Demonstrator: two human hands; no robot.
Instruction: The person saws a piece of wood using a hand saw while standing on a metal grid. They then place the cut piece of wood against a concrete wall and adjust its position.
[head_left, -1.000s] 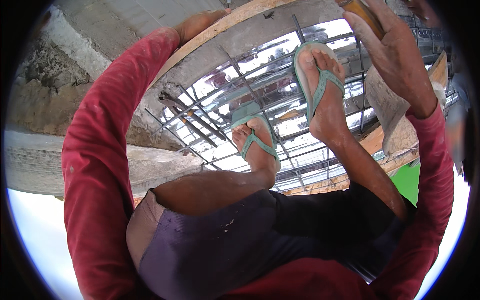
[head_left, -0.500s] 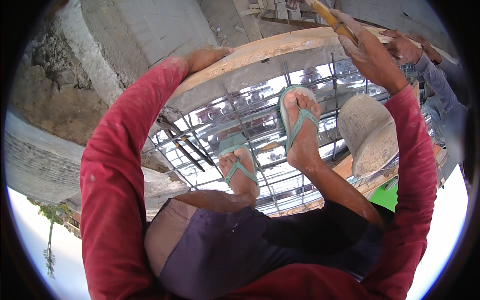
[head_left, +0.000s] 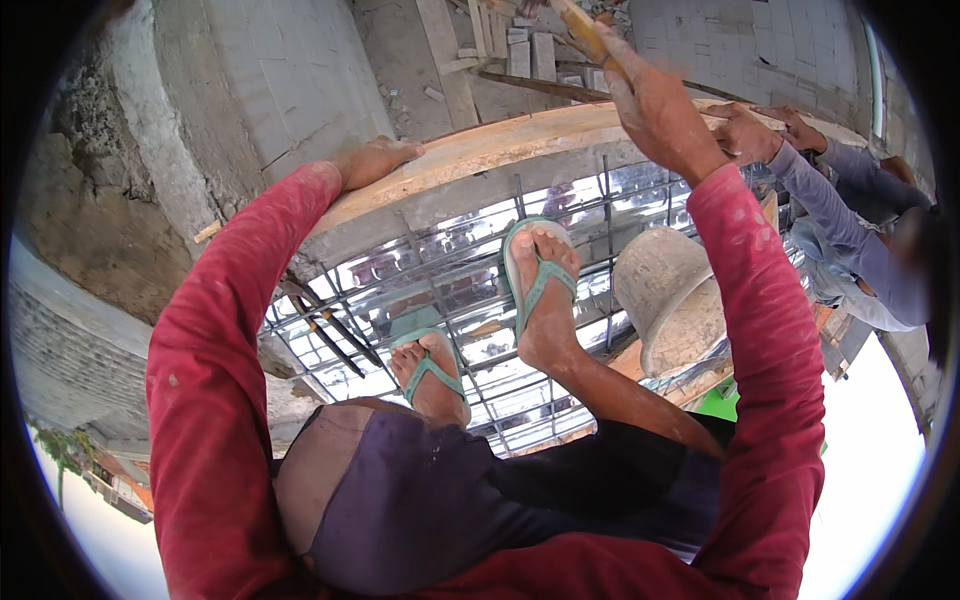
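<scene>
My left hand (head_left: pixel 378 162) grips the top of a long wooden board (head_left: pixel 500 146), its fingers lying over the edge. Closed around the wooden handle of a hammer (head_left: pixel 585 30) is my right hand (head_left: pixel 665 115), raised just above the same board. The hammer's head is blurred and partly cut off by the top of the view. Below the board, a grid of steel bars (head_left: pixel 470 313) lies over a shiny sheet. My feet, in green flip-flops (head_left: pixel 545 285), stand on this grid. Long-handled pincers (head_left: pixel 330 325) rest near my left foot.
At the right, another person's hands (head_left: pixel 745 132) touch the board. A grey bucket-shaped thing (head_left: pixel 655 290) with a flared rim is beside my right leg. Beyond the board are wood strips and blocks (head_left: pixel 530 55). A rough concrete wall (head_left: pixel 190 110) rises at the left.
The view has shifted, so the board and grid appear lower and further left. My right hand with the hammer is slightly higher above the board. My left hand stays on it.
</scene>
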